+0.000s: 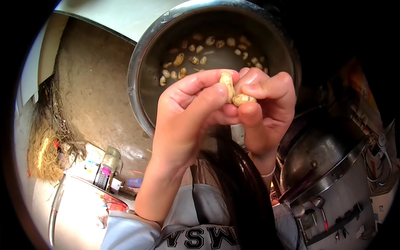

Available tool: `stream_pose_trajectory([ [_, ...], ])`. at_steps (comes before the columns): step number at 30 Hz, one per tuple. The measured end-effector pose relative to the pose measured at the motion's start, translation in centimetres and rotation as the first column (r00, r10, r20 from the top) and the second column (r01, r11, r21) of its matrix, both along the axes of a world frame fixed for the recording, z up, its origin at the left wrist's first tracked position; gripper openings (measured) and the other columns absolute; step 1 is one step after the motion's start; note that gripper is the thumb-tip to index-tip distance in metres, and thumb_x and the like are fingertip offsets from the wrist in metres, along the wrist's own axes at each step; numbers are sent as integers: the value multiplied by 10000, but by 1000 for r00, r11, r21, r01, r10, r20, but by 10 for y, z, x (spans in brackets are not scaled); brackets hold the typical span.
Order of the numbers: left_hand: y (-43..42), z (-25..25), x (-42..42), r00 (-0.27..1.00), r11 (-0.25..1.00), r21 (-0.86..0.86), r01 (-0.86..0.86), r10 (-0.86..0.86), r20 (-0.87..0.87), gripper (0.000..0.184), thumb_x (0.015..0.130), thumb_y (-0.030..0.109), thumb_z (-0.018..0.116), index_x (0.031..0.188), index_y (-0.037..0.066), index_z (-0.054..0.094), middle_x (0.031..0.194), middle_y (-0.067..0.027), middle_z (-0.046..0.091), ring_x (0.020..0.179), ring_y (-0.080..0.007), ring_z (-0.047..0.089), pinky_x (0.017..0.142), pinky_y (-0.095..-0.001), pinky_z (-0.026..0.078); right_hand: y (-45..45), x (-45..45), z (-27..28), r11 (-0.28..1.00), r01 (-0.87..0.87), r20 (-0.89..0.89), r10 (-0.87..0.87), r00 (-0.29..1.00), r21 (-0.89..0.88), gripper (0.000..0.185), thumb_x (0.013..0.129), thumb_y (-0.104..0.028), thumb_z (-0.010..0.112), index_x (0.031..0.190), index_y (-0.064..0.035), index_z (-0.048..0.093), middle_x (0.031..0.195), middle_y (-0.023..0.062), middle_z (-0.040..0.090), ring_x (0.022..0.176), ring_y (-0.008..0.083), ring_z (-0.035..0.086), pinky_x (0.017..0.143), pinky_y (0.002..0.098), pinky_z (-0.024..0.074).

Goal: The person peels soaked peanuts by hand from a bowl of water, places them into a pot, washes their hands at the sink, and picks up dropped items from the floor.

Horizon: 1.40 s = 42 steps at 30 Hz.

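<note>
My left hand (187, 100) is closed, pinching an upright unshelled peanut (227, 85) between thumb and fingertips. Beside it, my right hand (271, 102) grips a second peanut piece (244, 99), lying nearly level. The two pieces touch at their ends; whether they are joined I cannot tell. Both hands are raised over the near side of a large metal pot (136, 83). Inside the pot, several peanuts (178, 59) are scattered, seemingly in water. My fingers look wet.
At the right a big metal wok (312, 158) leans on its side, with ladles (318, 202) below it. A glass jar (110, 158) and other containers stand at lower left, near a straw broom (43, 156). A white surface (112, 14) borders the pot at upper left.
</note>
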<state>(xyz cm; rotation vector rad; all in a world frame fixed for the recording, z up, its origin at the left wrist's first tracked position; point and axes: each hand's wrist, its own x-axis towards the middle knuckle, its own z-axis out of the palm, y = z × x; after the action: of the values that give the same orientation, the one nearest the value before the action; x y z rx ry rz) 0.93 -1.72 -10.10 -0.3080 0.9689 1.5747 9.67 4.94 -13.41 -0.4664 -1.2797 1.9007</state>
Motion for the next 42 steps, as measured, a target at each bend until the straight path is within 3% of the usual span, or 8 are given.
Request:
stream_pose_trajectory([
  [5,-5,1,2,1000,1000,9,-19,19,-11,217,790,84,539,959,-52,547,812,-90,588,660,-102,574,597,-227,511,-7,-4,3,988,103,-20,-106,994,-114,131,763,-20,577,816,23,464,697,84,503,582,87,463,502,180,371],
  [8,-7,2,2,1000,1000,-15,-9,9,7,209,790,83,539,949,-53,549,794,-90,590,643,-102,573,601,-229,515,0,2,-2,994,-38,-14,39,999,100,135,767,-10,563,831,23,448,692,84,496,562,82,449,484,176,359],
  [14,-6,10,1,982,993,-84,85,-98,-164,252,798,100,481,987,-64,508,843,-118,572,691,-142,576,600,-227,493,-13,-7,5,992,94,-30,-97,995,-82,134,763,-12,566,829,6,450,669,68,485,555,85,410,500,197,349],
  [19,-4,12,3,975,989,-89,117,-131,-179,237,795,80,479,976,-69,514,827,-110,575,660,-136,575,567,-230,499,-3,2,-6,993,26,-91,-15,996,118,133,772,-53,577,831,-18,463,667,44,485,566,108,409,521,216,335],
  [28,-7,10,-2,996,994,-111,13,-22,-84,191,782,50,540,931,-69,550,728,-86,579,588,-98,559,549,-209,503,3,-1,-2,975,-112,39,107,994,194,107,744,-17,587,779,-1,487,635,53,493,535,98,421,465,204,317],
  [31,-6,8,-5,999,998,-66,-8,5,-48,197,778,53,544,934,-67,549,729,-88,581,592,-99,560,550,-209,504,-9,-8,5,999,32,13,-32,999,-17,86,760,26,540,796,8,464,637,56,487,523,76,424,452,184,325],
  [37,-8,11,-3,998,995,-77,57,-59,-18,208,773,63,551,937,-65,548,714,-76,583,556,-97,552,540,-201,496,-10,-6,5,994,105,1,-105,994,39,97,760,54,521,812,21,447,653,72,486,520,64,431,455,176,342],
  [42,-7,9,-2,998,993,-114,16,-22,-58,203,778,84,536,926,-53,565,703,-63,582,527,-80,529,496,-178,465,-1,1,3,987,-40,18,38,999,154,69,745,61,524,763,19,471,639,67,494,522,77,447,469,191,351],
])
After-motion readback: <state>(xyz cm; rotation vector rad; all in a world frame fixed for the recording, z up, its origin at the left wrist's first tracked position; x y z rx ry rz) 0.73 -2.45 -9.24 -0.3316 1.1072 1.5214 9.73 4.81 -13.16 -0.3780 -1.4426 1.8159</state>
